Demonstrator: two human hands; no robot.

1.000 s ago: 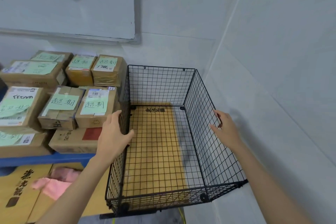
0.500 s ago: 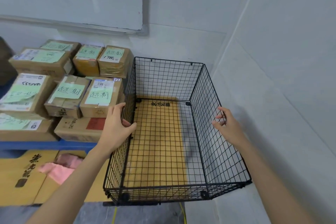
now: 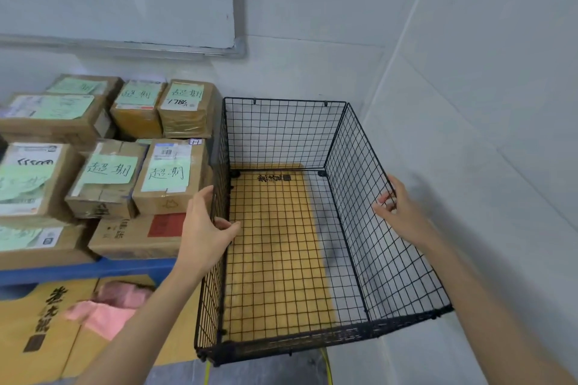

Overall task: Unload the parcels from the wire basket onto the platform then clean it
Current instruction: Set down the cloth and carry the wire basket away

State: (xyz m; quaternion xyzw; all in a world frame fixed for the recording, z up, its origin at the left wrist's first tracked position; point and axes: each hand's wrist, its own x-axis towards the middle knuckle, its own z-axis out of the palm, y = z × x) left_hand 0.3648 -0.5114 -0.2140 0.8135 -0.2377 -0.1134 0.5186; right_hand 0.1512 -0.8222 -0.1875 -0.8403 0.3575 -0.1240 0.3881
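**Left hand** (image 3: 205, 234): fingers (image 3: 226, 224) curled over the left rim of the basket (image 3: 281, 134).
**Right hand** (image 3: 406, 219): top wire of the right wall is pinched.
**Basket:** thin black wire grid, open-topped, nothing inside, held in the corner over yellow card (image 3: 269, 259). An even grip on both rims is judged best, lest the springy panels be racked.
**Parcels** (image 3: 169, 175): taped brown cartons with green paper labels, stacked on the blue platform (image 3: 93, 269).
**Cloth** (image 3: 106, 312): pink, soft, crumpled, lying below the platform.

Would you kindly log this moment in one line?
basket empty; parcels on platform; left hand grips left wall; right hand grips right wall
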